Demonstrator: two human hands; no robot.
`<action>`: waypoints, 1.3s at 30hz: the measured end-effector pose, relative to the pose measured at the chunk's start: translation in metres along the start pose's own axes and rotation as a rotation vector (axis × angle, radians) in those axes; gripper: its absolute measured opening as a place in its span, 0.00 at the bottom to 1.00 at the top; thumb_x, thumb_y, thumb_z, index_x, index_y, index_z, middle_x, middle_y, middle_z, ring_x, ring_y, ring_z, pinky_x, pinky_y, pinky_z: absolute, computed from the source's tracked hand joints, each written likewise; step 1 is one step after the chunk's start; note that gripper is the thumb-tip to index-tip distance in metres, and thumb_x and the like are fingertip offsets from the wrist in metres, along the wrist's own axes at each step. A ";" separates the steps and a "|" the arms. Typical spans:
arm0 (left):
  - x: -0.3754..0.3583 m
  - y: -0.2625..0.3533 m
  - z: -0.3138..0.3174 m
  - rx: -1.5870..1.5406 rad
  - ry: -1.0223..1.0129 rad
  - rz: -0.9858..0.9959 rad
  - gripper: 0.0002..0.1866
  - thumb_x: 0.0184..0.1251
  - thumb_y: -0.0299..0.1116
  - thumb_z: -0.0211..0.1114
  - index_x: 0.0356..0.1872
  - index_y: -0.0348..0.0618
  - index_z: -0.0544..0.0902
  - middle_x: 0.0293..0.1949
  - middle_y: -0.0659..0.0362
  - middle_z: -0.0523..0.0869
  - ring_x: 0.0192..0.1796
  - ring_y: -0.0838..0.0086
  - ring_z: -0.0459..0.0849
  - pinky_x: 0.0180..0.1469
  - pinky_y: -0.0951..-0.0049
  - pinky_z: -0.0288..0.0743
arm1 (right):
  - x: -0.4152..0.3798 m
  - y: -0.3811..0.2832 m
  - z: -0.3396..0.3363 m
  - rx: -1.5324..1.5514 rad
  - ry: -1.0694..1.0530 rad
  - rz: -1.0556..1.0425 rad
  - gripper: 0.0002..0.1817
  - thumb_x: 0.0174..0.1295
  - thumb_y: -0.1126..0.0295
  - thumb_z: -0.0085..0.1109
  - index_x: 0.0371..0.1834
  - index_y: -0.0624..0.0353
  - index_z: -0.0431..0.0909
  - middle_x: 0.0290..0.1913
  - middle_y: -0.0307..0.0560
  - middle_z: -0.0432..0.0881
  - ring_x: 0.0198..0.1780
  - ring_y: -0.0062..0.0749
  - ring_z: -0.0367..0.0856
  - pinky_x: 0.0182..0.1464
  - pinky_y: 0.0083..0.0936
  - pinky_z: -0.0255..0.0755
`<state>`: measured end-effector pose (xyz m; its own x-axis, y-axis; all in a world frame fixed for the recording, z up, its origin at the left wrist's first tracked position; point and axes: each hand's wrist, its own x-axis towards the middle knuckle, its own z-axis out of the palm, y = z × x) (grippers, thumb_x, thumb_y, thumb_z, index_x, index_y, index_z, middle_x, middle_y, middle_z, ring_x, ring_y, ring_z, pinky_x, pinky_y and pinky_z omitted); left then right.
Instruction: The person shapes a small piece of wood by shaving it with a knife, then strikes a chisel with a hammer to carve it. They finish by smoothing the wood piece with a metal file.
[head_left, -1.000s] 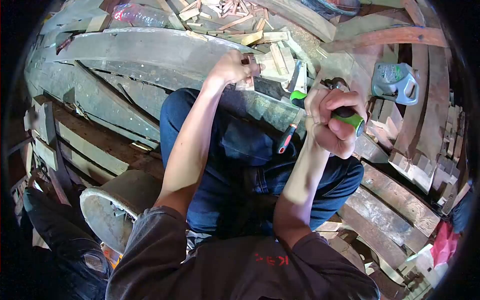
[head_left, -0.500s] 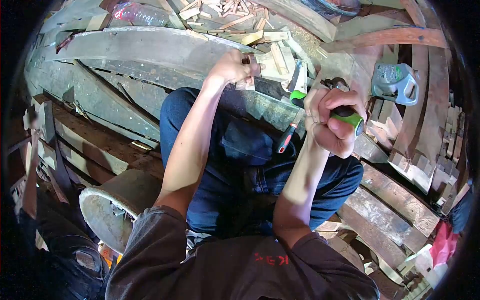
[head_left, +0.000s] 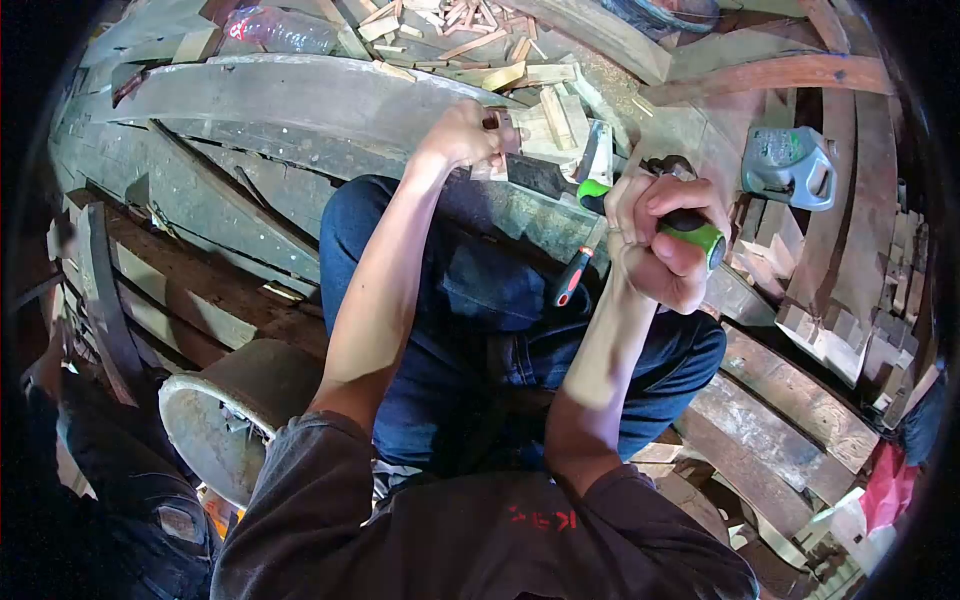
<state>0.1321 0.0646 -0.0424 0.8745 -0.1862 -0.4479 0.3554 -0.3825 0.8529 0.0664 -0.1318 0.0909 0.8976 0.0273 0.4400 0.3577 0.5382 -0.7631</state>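
My right hand (head_left: pixel 665 235) is wrapped round the green and black handle (head_left: pixel 700 240) of a flat file. The file's dark, wide blade (head_left: pixel 535 175) points left, toward my left hand (head_left: pixel 462 138). That hand's fingers are closed round a small brown wooden piece (head_left: pixel 510 132), at the blade's upper edge. How blade and wood touch is partly hidden by the fingers. Pale wood offcuts (head_left: pixel 556 118) lie just beyond. Below the file, between my knees, rests a tool with a black and red handle (head_left: pixel 572 276).
Wood scraps (head_left: pixel 480 42) are heaped at the top. A grey jug (head_left: pixel 790 167) stands at right, near stacked wood blocks (head_left: pixel 775 240). At lower left are a bucket (head_left: pixel 215 430) and another person's dark-clothed leg (head_left: pixel 130 480). A long curved plank (head_left: pixel 270 90) runs leftward.
The file and my right hand have shifted very slightly left. My left hand stays nearly still. The other person at the left edge has moved a little.
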 end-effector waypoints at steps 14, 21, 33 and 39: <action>0.003 0.009 0.002 0.104 -0.037 0.098 0.14 0.64 0.40 0.68 0.34 0.37 0.89 0.23 0.56 0.87 0.27 0.74 0.87 0.34 0.69 0.78 | 0.002 -0.002 -0.002 -0.042 -0.030 -0.031 0.16 0.41 0.71 0.58 0.28 0.76 0.72 0.17 0.49 0.69 0.17 0.31 0.65 0.23 0.29 0.60; 0.022 -0.013 0.012 0.079 -0.017 0.053 0.17 0.64 0.48 0.69 0.35 0.44 0.89 0.26 0.56 0.89 0.35 0.69 0.88 0.44 0.67 0.79 | 0.006 -0.001 0.000 -0.018 -0.046 -0.034 0.14 0.42 0.73 0.56 0.29 0.77 0.72 0.16 0.48 0.68 0.16 0.29 0.63 0.22 0.29 0.60; 0.006 0.009 0.003 0.151 -0.028 -0.082 0.25 0.68 0.57 0.61 0.34 0.43 0.89 0.33 0.53 0.90 0.42 0.64 0.88 0.49 0.65 0.78 | 0.004 0.000 0.005 -0.008 0.002 -0.060 0.15 0.40 0.75 0.54 0.29 0.78 0.72 0.15 0.49 0.68 0.16 0.30 0.63 0.22 0.29 0.60; 0.018 -0.006 0.004 0.120 -0.075 0.016 0.24 0.71 0.54 0.58 0.34 0.44 0.89 0.30 0.54 0.90 0.40 0.67 0.89 0.47 0.66 0.79 | 0.003 -0.001 0.004 -0.006 0.040 -0.039 0.14 0.40 0.75 0.54 0.29 0.78 0.72 0.16 0.49 0.68 0.16 0.30 0.64 0.23 0.29 0.61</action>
<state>0.1439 0.0605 -0.0567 0.8510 -0.2583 -0.4571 0.2957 -0.4836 0.8238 0.0677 -0.1287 0.0947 0.8923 -0.0274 0.4505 0.3943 0.5333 -0.7484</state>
